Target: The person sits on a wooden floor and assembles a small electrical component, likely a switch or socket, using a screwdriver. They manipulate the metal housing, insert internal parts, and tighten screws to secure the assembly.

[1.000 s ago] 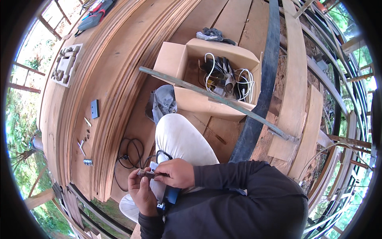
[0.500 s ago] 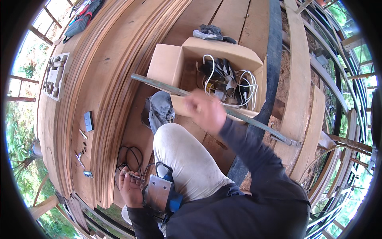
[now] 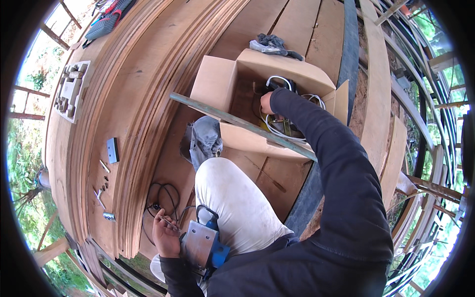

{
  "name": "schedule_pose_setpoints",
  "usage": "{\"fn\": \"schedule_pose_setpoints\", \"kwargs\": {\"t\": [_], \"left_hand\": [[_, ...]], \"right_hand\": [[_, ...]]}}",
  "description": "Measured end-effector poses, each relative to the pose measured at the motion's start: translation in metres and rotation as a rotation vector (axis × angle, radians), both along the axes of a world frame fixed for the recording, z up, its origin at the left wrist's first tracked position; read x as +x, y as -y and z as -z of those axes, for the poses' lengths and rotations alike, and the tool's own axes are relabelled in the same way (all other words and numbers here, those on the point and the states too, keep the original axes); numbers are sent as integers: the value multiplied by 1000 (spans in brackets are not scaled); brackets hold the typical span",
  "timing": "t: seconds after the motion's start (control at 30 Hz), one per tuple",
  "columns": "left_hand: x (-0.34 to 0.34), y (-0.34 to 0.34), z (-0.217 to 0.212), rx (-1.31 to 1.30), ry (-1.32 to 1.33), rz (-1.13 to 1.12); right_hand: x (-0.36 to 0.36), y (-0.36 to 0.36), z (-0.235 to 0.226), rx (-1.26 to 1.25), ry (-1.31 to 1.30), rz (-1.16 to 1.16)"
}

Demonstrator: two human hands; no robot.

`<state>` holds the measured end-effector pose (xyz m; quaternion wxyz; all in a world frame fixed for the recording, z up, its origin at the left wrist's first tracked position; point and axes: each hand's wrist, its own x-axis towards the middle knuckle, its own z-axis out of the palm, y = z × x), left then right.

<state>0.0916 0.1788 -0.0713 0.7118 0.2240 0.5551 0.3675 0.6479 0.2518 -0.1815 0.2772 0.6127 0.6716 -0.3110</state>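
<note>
Blue power tool (image 3: pixel 205 246) on the lap, left hand (image 3: pixel 166 236) beside it pinching a thin metal rod (image 3: pixel 167 222), right hand (image 3: pixel 267 103) stretched deep into the cardboard box (image 3: pixel 217 84) among white cables (image 3: pixel 277 131), grip unclear.

right hand (image 3: pixel 266 102) in cardboard box (image 3: pixel 217 89), left hand (image 3: pixel 166 236) steadying planer (image 3: pixel 202 246)

We wear a dark navy long-sleeved top, its right sleeve (image 3: pixel 341 163) creased along the arm and closing in a plain cuff at the wrist. The left sleeve (image 3: pixel 175 274) is the same dark cloth. Our trousers (image 3: pixel 237 203) are off-white, faintly soiled at the knee. Both hands are bare, ungloved.
</note>
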Motion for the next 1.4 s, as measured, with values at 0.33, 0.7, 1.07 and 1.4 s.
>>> {"fn": "schedule_pose_setpoints", "kwargs": {"t": [0.33,0.7,1.07,1.4], "left_hand": [[2,-4,-1,-15,-2,-5],[6,-2,-7,8,-40,-13],[11,1,-12,37,-23,-65],[5,6,0,176,-32,-142]], "right_hand": [[-23,9,0,132,37,9],[-15,2,-6,34,101,-27],[-22,10,-21,-44,217,-11],[-38,41,-72,714,-101,363]]}}
